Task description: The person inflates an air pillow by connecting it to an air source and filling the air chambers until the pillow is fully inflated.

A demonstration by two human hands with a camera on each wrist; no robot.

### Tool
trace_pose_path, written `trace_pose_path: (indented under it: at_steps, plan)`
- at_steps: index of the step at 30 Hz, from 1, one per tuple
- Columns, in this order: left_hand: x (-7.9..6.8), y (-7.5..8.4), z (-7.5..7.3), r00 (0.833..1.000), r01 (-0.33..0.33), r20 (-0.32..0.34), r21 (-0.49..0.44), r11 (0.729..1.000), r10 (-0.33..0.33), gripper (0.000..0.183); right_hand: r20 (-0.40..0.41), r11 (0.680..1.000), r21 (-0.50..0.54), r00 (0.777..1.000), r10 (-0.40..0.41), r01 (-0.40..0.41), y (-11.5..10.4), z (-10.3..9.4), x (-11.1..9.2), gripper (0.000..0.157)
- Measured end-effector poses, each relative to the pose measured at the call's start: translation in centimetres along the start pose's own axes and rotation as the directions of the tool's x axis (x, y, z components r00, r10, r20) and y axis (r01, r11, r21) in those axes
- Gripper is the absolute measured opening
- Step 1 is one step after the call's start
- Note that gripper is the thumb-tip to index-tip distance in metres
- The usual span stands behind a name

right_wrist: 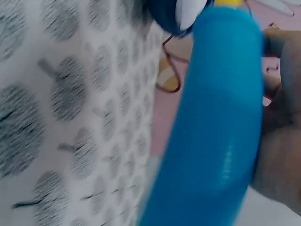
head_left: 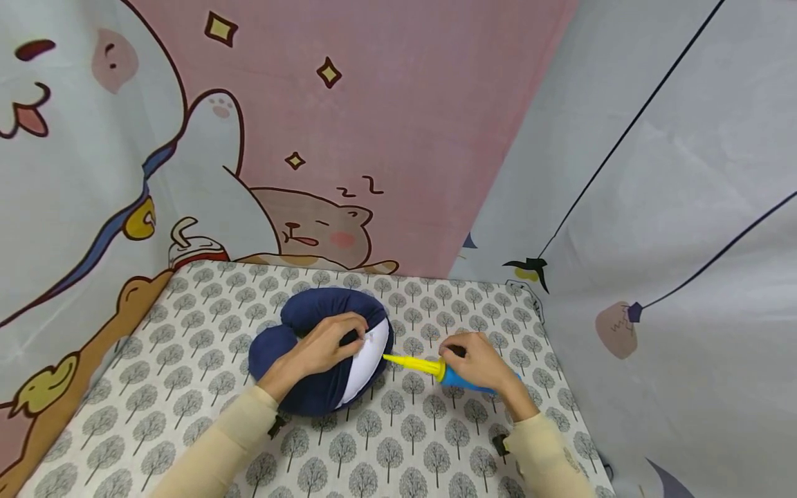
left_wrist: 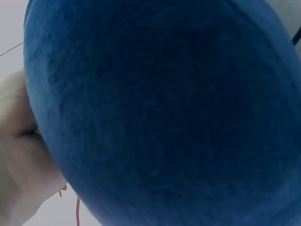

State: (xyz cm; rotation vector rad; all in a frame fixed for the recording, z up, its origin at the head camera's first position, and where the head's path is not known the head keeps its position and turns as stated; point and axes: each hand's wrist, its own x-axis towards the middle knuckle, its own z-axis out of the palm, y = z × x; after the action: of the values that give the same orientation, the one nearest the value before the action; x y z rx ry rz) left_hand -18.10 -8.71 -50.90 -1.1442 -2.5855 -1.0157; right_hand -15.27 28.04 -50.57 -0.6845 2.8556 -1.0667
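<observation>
A navy, U-shaped neck pillow with a white panel along its right side is held by my left hand, whose fingers and thumb pinch at the panel's edge. In the left wrist view the pillow fills most of the picture, with part of the left hand behind it. My right hand grips a blue hand pump with a yellow nozzle. The nozzle tip points left at the pillow's right edge; whether it touches cannot be told. The pump's blue barrel looms large in the right wrist view.
A cloth printed with grey trees covers the table. Behind it hangs a pink curtain with cartoon animals, and a pale curtain closes off the right side.
</observation>
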Motion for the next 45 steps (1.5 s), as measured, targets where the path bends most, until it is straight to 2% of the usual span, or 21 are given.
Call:
trace_pose_path:
  at_steps: [7, 10, 13, 16, 22, 27, 32, 36, 41, 45]
  plan:
    - [-0.3, -0.1, 0.4, 1.000, 0.004, -0.029, -0.009, 1.000, -0.004, 0.009, -0.130, 0.991, -0.098, 0.988, 0.083, -0.096, 3.6, 2.3, -2.1, 0.017]
    - [-0.2, -0.1, 0.4, 0.999, 0.002, -0.042, -0.010, 1.000, -0.002, 0.010, -0.185, 0.986, -0.093, 0.976, 0.117, -0.136, 4.3, 2.6, -2.7, 0.012]
    - [-0.1, -0.2, 0.4, 0.999, 0.001, -0.046, -0.011, 1.000, -0.001, 0.011, -0.200, 0.988, -0.085, 0.974, 0.108, -0.127, 4.8, 2.4, -3.1, 0.011]
    - [0.1, -0.2, 0.4, 0.999, 0.001, -0.041, -0.012, 1.000, -0.002, 0.010, -0.156, 0.992, -0.058, 0.983, 0.099, -0.109, 5.1, 1.9, -3.6, 0.012]
    - [0.1, -0.1, 0.4, 0.999, 0.002, -0.049, -0.014, 1.000, -0.003, 0.007, 0.043, 0.999, -0.007, 0.998, 0.035, -0.034, 4.4, 0.2, -4.6, 0.017]
    - [0.1, -0.1, 0.5, 0.999, 0.006, -0.054, -0.014, 1.000, -0.007, 0.010, 0.175, 1.000, -0.006, 0.984, -0.024, 0.026, 3.5, -1.0, -6.2, 0.020]
    - [0.0, -0.3, 0.6, 0.999, 0.015, -0.046, -0.010, 1.000, -0.016, 0.007, 0.286, 1.000, -0.018, 0.958, -0.002, 0.008, 2.5, -2.0, -8.2, 0.040]
    - [0.0, -0.4, 0.5, 0.999, 0.019, -0.043, -0.011, 1.000, -0.020, 0.003, 0.307, 0.997, -0.077, 0.952, 0.017, 0.007, 1.8, -2.1, -9.2, 0.052]
    - [0.0, -0.3, 0.6, 0.999, 0.018, -0.034, -0.022, 1.000, -0.019, 0.004, 0.255, 0.977, -0.207, 0.967, 0.005, 0.050, 1.7, -0.8, -9.6, 0.056]
    - [-0.1, -0.3, 0.6, 0.999, 0.024, -0.025, -0.034, 0.999, -0.025, 0.003, 0.238, 0.962, -0.266, 0.971, 0.009, 0.056, 1.9, 0.1, -9.3, 0.059]
